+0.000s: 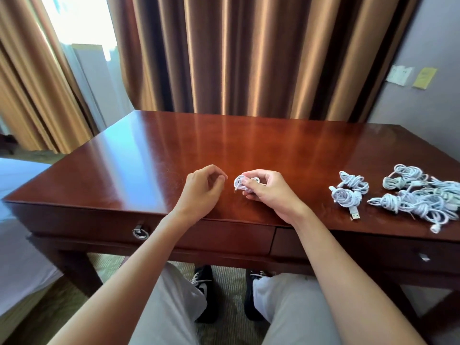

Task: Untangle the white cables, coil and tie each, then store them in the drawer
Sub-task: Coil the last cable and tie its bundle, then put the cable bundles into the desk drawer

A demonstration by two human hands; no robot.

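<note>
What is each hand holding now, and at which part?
The right hand pinches a coiled white cable at the coil's right side. The left hand holds nothing.
</note>
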